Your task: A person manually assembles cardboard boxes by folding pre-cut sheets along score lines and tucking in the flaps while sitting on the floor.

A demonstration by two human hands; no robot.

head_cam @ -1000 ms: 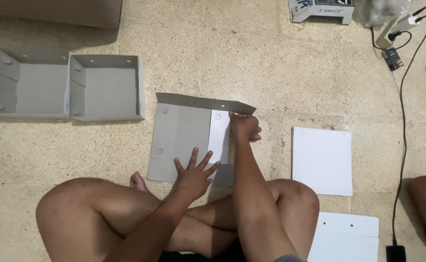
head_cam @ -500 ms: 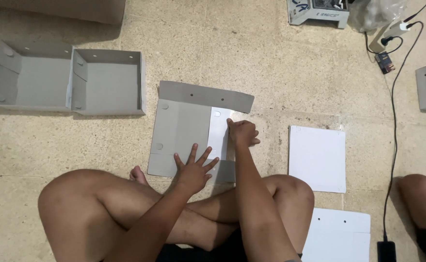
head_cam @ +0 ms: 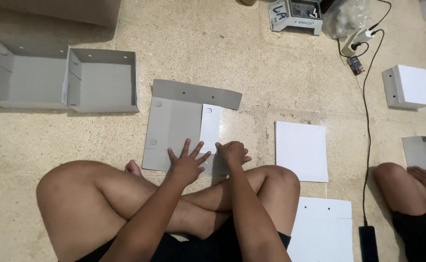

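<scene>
Head view: we record one grey cardboard blank [head_cam: 174,128], partly folded, lying flat on the tiled floor [head_cam: 251,73] just ahead of crossed legs. Left hand [head_cam: 187,162] rests on its near edge, palm down, fingers spread, its grip wide and holding nothing. Right hand [head_cam: 232,153], loosely curled, presses the near edge beside a white flap [head_cam: 210,127]; its grip closes on nothing we can see. Two assembled grey boxes [head_cam: 62,80] stand side by side at far left. A white sheet [head_cam: 301,150] lies to the right, apart.

right hand [head_cam: 232,153] slid down the cardboard sheet [head_cam: 174,131].
</scene>
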